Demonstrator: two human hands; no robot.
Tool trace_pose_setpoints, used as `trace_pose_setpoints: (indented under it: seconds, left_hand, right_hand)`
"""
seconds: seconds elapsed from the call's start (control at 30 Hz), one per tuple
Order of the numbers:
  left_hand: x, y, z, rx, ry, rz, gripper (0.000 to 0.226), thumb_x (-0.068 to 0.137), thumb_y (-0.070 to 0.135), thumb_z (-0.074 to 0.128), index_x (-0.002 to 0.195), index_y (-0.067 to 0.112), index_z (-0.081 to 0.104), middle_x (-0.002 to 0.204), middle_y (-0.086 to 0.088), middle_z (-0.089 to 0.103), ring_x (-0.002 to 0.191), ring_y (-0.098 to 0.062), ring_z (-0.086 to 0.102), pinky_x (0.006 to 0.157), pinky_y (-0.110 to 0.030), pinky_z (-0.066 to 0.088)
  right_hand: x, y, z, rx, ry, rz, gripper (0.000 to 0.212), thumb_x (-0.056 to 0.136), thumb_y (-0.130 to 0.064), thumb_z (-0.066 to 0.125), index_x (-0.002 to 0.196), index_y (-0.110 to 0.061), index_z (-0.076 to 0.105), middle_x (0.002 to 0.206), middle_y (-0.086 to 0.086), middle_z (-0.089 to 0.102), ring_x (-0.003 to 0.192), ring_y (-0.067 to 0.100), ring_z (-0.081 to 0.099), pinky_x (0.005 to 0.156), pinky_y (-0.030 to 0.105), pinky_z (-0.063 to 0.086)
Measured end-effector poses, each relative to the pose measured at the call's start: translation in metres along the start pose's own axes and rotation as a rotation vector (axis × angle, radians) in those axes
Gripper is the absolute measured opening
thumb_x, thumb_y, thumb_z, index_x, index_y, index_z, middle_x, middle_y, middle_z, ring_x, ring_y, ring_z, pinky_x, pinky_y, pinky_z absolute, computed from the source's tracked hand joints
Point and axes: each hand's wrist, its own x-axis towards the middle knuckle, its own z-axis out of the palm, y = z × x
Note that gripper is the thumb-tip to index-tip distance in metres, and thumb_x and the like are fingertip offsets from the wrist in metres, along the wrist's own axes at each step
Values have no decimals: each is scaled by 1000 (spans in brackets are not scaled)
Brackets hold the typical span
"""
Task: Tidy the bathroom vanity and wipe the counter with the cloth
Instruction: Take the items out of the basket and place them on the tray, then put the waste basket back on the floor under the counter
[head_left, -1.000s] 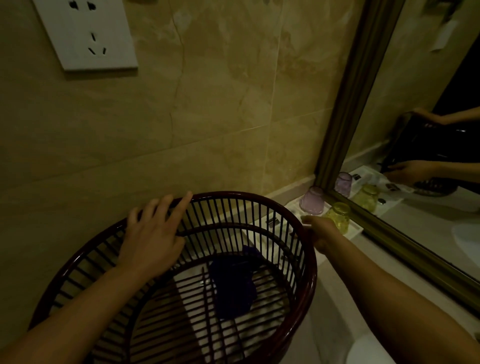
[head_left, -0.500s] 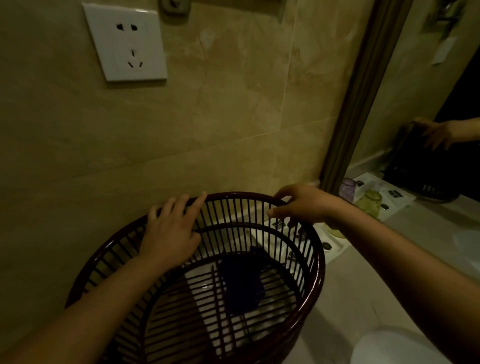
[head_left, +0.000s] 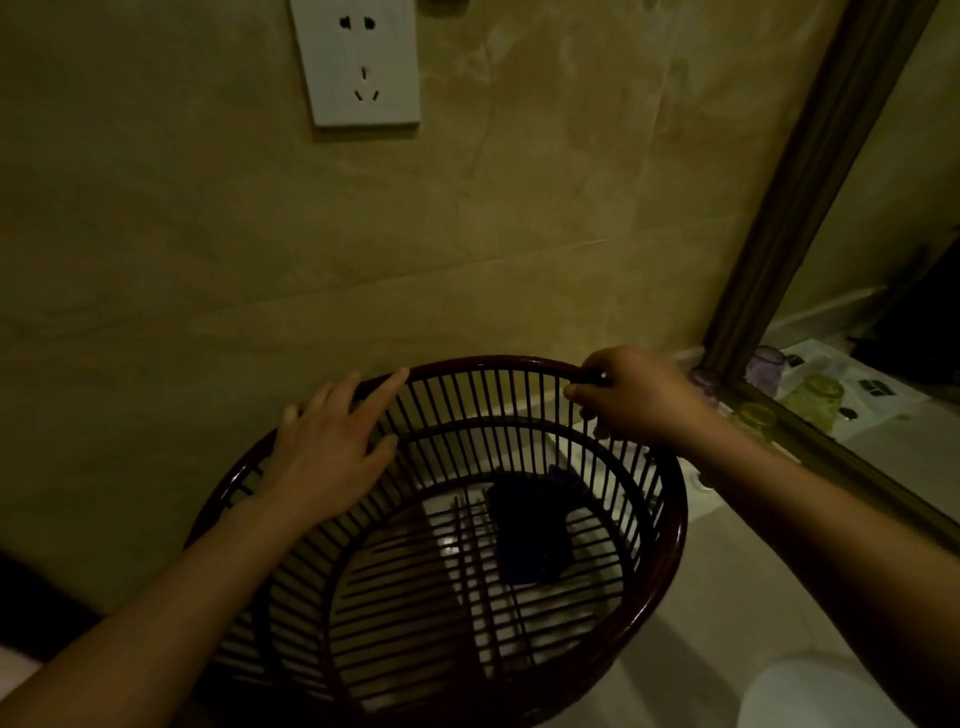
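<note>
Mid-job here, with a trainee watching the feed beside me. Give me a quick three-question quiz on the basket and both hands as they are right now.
1. True or false: the left hand curls its fingers round the rim of the basket.
2. Fill in: the basket's far rim is gripped by the ____ hand.
3. What lies in the bottom of the basket? A) a dark cloth B) a yellow cup C) a toothbrush

Key
1. False: its fingers lie straight on the rim.
2. Right: the right hand has its fingers wrapped round the rim.
3. A
</note>
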Motion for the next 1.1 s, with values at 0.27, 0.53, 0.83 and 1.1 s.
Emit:
trace_pose_setpoints:
  seconds: [0.27,0.53,0.83,1.1]
  left_hand:
    - [-65,-36,-43,44,76,-148,65,94,54,40,151,49,9,152,-6,35,128,-32,39,97,-54,32]
    - [-150,-106,-48,-8,53,-208,61,95,57,31,149,53,5,150,1,36,127,-27,39,97,-50,35]
    - [-216,-181,-3,9,-58,-246,68,88,58,33,152,45,15,148,-6,40,127,-31,38,96,-49,33]
    - [-227,-192,78,-103,-215,-338,68,85,54,37,151,40,25,149,-3,39,127,-32,38,98,-48,33]
  right_hand:
    - [-13,-56,16,52,-58,-137,20,93,-41,58,101,-24,66,85,-1,70,75,16,65,74,44,58]
    - [-47,-128,77,-8,-79,-206,22,93,-42,59,97,-22,66,83,1,71,73,17,66,70,42,59]
    - [-67,-155,198,-23,-133,-185,28,94,-43,55,101,-20,69,86,1,70,76,17,66,70,41,57]
    - [-49,-106,296,-28,-159,-194,29,92,-38,58,119,-28,64,106,4,72,96,26,67,76,35,51]
